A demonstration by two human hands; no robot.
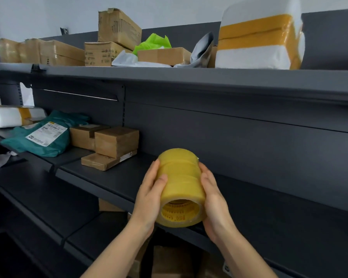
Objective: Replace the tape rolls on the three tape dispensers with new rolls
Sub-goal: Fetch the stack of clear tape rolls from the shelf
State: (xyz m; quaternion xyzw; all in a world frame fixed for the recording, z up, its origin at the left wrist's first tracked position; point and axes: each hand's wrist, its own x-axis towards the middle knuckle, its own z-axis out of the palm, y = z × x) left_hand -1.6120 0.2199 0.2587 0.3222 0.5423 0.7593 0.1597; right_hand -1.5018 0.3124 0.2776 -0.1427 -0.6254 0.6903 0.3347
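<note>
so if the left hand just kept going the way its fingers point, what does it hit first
Probably the dark back panel of the shelf unit. The left hand, clasping the stack of yellow tape rolls, points up and away over bare shelf; depth is hard to judge.

Both hands hold a stack of yellow tape rolls (pixel 181 187) on its side over a dark shelf (pixel 113 177), left hand (pixel 149 195) and right hand (pixel 213 199) pressing its opposite sides. Cardboard boxes (pixel 113 145) sit farther left.
</note>
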